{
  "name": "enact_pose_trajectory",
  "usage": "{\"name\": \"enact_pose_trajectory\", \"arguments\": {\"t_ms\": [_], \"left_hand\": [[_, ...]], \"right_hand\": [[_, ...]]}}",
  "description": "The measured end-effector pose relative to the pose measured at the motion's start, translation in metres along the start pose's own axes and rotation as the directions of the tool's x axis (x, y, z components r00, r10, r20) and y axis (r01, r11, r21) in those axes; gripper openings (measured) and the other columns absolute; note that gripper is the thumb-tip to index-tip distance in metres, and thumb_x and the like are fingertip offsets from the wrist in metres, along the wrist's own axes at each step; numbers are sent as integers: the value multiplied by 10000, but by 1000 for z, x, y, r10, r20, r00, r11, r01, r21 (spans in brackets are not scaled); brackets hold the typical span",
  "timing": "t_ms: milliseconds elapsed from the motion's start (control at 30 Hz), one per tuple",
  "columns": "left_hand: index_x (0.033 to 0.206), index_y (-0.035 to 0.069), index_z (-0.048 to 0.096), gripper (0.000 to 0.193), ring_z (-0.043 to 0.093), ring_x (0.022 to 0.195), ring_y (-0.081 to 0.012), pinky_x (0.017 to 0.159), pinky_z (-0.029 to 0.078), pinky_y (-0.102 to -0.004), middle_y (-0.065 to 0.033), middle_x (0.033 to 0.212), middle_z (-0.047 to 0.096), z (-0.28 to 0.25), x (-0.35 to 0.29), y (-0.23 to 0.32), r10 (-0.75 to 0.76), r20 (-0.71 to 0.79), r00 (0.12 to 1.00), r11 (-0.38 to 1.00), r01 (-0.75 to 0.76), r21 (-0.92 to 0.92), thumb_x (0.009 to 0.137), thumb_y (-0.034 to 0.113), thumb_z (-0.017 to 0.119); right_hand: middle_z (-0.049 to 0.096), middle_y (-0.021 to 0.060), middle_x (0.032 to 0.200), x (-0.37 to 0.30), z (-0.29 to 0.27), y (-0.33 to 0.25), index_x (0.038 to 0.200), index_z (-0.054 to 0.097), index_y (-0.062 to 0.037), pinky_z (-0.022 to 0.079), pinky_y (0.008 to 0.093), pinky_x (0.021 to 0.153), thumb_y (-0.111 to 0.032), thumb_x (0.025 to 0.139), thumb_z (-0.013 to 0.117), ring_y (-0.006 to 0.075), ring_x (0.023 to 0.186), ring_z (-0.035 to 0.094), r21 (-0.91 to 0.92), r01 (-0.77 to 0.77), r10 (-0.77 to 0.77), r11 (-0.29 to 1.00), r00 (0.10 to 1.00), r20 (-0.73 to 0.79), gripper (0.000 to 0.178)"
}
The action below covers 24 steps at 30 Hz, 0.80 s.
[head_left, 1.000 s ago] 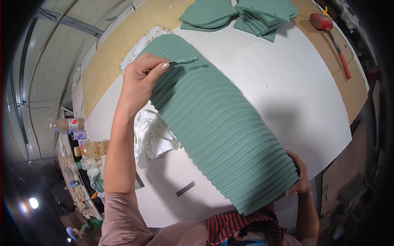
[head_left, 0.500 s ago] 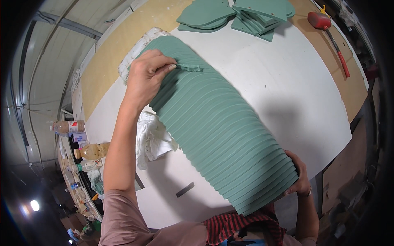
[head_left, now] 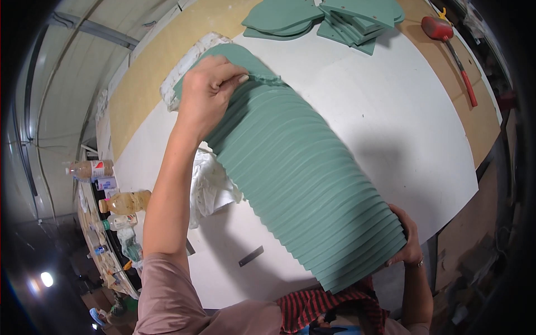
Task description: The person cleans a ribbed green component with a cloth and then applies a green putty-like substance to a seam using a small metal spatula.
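A long fanned stack of green sheets [head_left: 301,162] slants across the table, its layers overlapping like steps. Over its far end, my left hand [head_left: 212,86] is closed in a pinch on a thin, ragged green strip [head_left: 267,79] that lies across the upper layers. What kind of thing the strip is, I cannot make out. At the near right end, my right hand [head_left: 411,237] grips the edge of the stack, thumb below and fingers partly hidden behind it. A crumpled white cloth [head_left: 209,187] lies beside the stack, near my left forearm.
More green cut pieces [head_left: 352,25] are piled at the back. A red-headed mallet [head_left: 438,29] lies at the far right. Several bottles, one with yellowish liquid [head_left: 127,202], stand at the left edge. A small metal plate [head_left: 251,256] lies on the white tabletop [head_left: 402,117].
My left hand has moved slightly farther away and to the right, carrying the ragged green strip toward the far end of the stack. My right hand stays at the near right corner.
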<state>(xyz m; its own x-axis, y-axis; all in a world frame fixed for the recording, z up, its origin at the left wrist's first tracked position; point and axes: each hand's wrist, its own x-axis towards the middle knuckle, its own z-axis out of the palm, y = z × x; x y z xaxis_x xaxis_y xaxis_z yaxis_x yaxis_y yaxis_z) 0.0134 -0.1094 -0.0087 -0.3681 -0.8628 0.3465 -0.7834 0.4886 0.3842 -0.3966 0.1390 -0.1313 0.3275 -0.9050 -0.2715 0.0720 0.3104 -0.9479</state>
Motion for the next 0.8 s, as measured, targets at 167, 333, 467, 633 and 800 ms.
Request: {"name": "enact_pose_trajectory", "arguments": {"t_ms": [167,333,467,633,800], "left_hand": [[922,-30,695,69,528,721,-135,662,414,-271,-42,754,575,-9,-14,0,-103,-51,993,987,96,-132,874,20,693],[929,-39,681,84,507,773,-80,691,391,-231,7,818,583,-24,-59,7,-379,-71,923,848,315,-426,925,43,664],[898,-47,695,92,468,710,-77,638,364,-233,0,760,560,-31,-98,14,-466,-105,879,813,377,-444,894,44,683],[904,-51,696,100,456,707,-74,628,352,-223,6,770,555,-36,-140,24,-543,-74,836,739,434,-516,911,46,676],[949,-51,666,125,523,756,-108,704,415,-239,-27,812,591,-34,-163,40,-603,-21,798,646,472,-600,948,71,639]], "right_hand": [[565,175,1369,0,2,1,1416,467,56,375,378,1089,-372,359,1002,278,1273,536,9,8,-8,1000,1000,-4,1260],[567,166,1363,1,2,4,1407,469,67,367,375,1094,-397,366,999,280,1280,528,32,9,-8,999,1000,-21,1257],[566,170,1362,0,3,2,1407,464,70,372,374,1091,-413,363,996,280,1274,532,38,1,0,999,1000,-22,1268],[556,186,1371,2,9,-5,1413,449,74,372,384,1096,-447,384,986,282,1281,526,4,-18,18,1000,999,-38,1272],[553,186,1375,-2,7,1,1418,445,70,369,401,1103,-458,379,986,292,1290,521,8,4,-3,1000,998,-61,1284]]}}
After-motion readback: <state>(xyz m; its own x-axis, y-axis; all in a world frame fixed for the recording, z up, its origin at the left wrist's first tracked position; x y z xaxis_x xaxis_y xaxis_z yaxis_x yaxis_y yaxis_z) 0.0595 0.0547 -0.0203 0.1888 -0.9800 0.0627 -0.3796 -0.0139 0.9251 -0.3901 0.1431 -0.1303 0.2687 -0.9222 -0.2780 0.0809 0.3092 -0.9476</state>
